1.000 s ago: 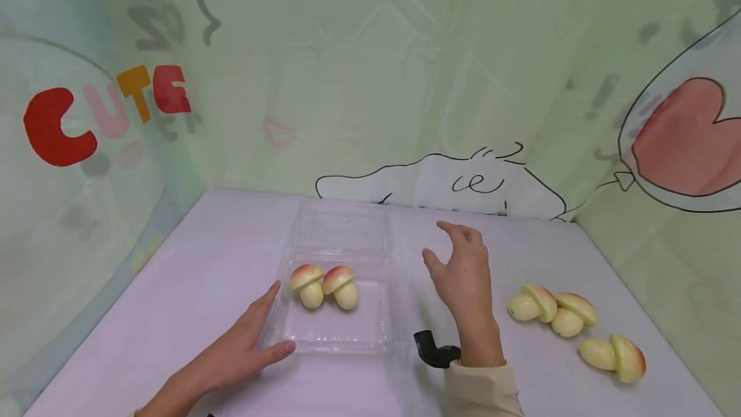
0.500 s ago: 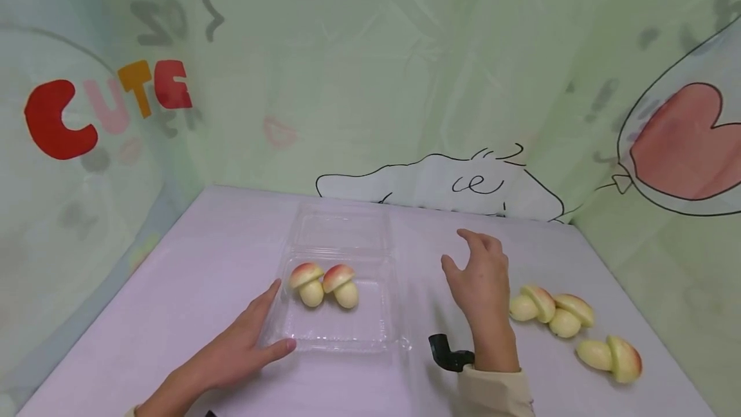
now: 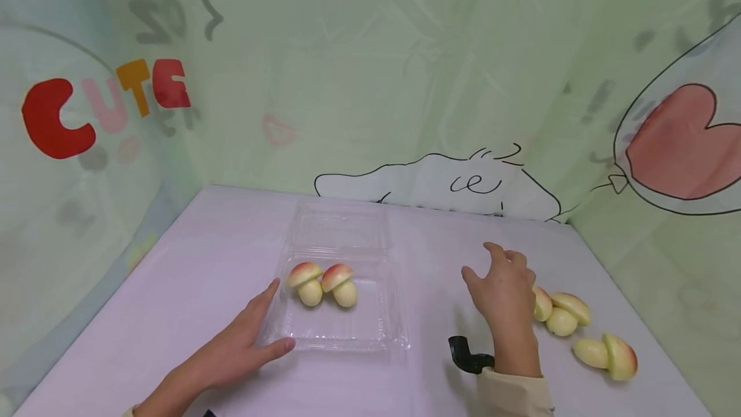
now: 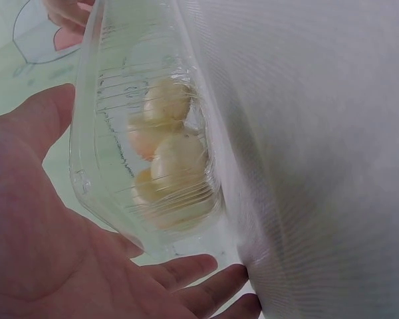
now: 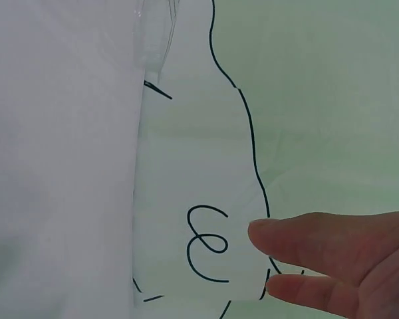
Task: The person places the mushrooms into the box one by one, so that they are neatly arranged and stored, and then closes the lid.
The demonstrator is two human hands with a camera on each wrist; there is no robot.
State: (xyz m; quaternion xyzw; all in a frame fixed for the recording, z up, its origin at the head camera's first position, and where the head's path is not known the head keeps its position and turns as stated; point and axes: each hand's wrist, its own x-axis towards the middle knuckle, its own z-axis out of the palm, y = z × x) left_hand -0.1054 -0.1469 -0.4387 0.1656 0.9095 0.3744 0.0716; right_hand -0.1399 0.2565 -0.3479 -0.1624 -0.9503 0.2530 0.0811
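A clear plastic clamshell box (image 3: 370,324) lies on the table with its lid (image 3: 341,230) folded back. Two toy mushrooms (image 3: 341,285) with cream stems and red-tinged caps sit side by side at the left in its base. My left hand (image 3: 231,352) is at the box's left wall, thumb at the front corner and fingers extended along the side. In the left wrist view the thumb and fingers of the left hand (image 4: 66,226) spread around the box's edge. My right hand (image 3: 503,291) hovers right of the box, fingers loosely bent, holding nothing; it partly covers one mushroom (image 3: 542,304).
Beside that covered mushroom rests another mushroom (image 3: 564,317), and a further one (image 3: 608,356) lies nearer the table's right edge. A black wrist mount (image 3: 469,359) sticks out from the right wrist. Printed fabric walls (image 3: 405,82) enclose the table (image 3: 226,230) at the back and sides.
My right hand has moved right, away from the box and toward the loose mushrooms, and now overlaps one in the head view. The left hand and the box have stayed in place.
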